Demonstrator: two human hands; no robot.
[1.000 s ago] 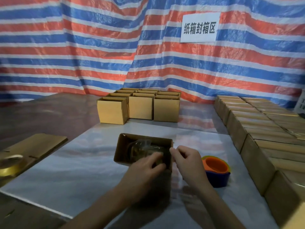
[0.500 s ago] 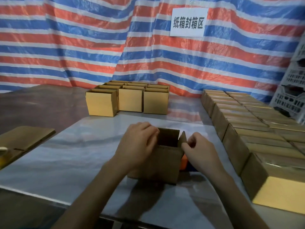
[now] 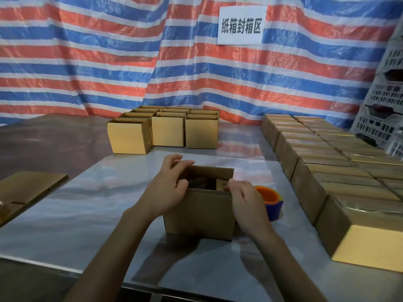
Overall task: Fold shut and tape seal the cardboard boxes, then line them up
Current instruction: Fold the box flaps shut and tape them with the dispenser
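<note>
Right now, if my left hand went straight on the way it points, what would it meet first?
Likely the far flap of the box: your left hand points forward-right at its left end, perhaps touching it.

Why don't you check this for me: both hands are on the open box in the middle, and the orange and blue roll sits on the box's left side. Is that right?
Not quite. The head view shows the orange and blue roll on the right side of the open box, next to the right hand. The rest holds: the left hand and the right hand are both on the box.
</note>
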